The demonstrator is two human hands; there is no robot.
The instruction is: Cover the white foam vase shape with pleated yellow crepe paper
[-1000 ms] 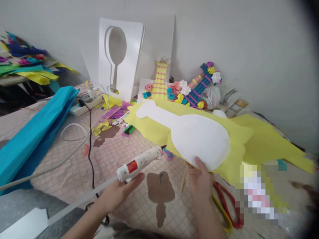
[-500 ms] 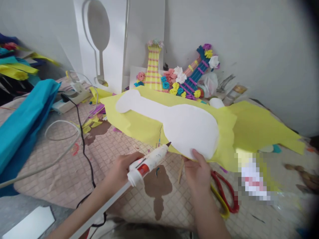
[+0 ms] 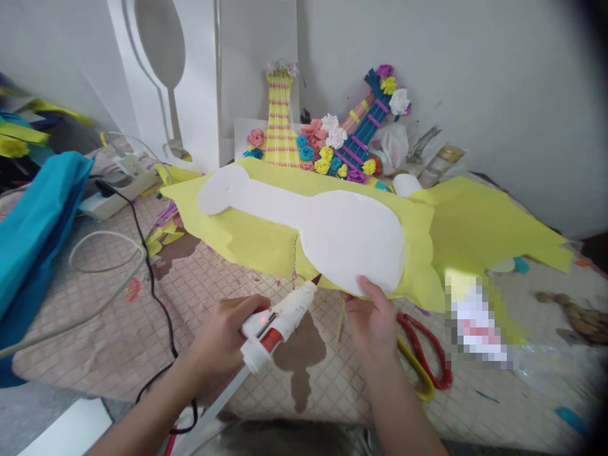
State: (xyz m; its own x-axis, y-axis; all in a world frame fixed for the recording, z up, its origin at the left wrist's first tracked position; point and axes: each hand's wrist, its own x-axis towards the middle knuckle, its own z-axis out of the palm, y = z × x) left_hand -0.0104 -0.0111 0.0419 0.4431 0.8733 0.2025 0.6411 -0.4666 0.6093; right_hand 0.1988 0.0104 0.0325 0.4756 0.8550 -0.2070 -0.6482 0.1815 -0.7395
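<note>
My left hand (image 3: pixel 228 332) is wrapped round a white hot glue gun (image 3: pixel 285 316), with a long glue stick (image 3: pixel 221 399) coming out of its back. The dark nozzle is at the lower edge of a white guitar-shaped cutout (image 3: pixel 354 234); whether it touches cannot be made out. Yellow crepe paper (image 3: pixel 251 244) lies under the cutout and spreads past its edges. My right hand (image 3: pixel 373 316) pinches the cutout's wide end together with the paper, thumb on top and fingers hidden beneath.
Scissors with red and yellow handles (image 3: pixel 430 354) lie right of my right hand. Decorated paper guitars (image 3: pixel 280 120) lean at the wall beside a white board (image 3: pixel 199 82). A power strip (image 3: pixel 111 193), black cord (image 3: pixel 152 278) and blue crepe paper (image 3: pixel 42 209) are at the left.
The whole view has shifted, so things sit slightly further left and higher. The glue gun's nozzle stays near the cutout's lower edge, and both hands keep their hold.
</note>
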